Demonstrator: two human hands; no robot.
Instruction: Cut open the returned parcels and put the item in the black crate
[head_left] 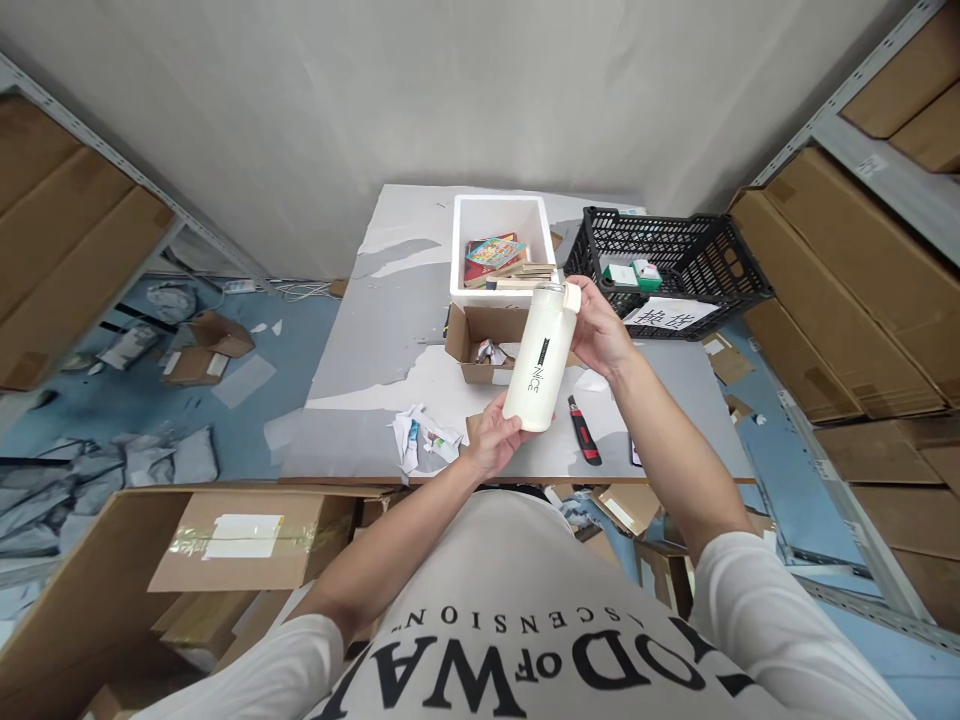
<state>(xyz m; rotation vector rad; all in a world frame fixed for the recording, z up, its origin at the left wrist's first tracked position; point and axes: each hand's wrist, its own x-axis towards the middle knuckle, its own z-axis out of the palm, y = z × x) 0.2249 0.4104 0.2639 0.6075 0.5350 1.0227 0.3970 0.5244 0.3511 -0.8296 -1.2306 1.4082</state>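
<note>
A cream-white water bottle [541, 360] with dark lettering is held up, slightly tilted, over the table. My left hand [496, 437] grips its base, thumb across the front. Around the lid end my right hand [598, 325] is closed, its fingers partly hidden behind the bottle. Behind the bottle an opened small cardboard box [480, 372] holds some crumpled paper. On the tabletop below my right hand lies a red and black box cutter [584, 432]. Crumpled printed paper [426, 440] sits left of my left hand.
A white foam box [459, 245] with books stands at the back of the table [345, 380]. To its right is a black plastic crate [675, 235] with small green and white boxes. Cartons fill shelves on both sides; a large open carton [67, 590] stands at lower left.
</note>
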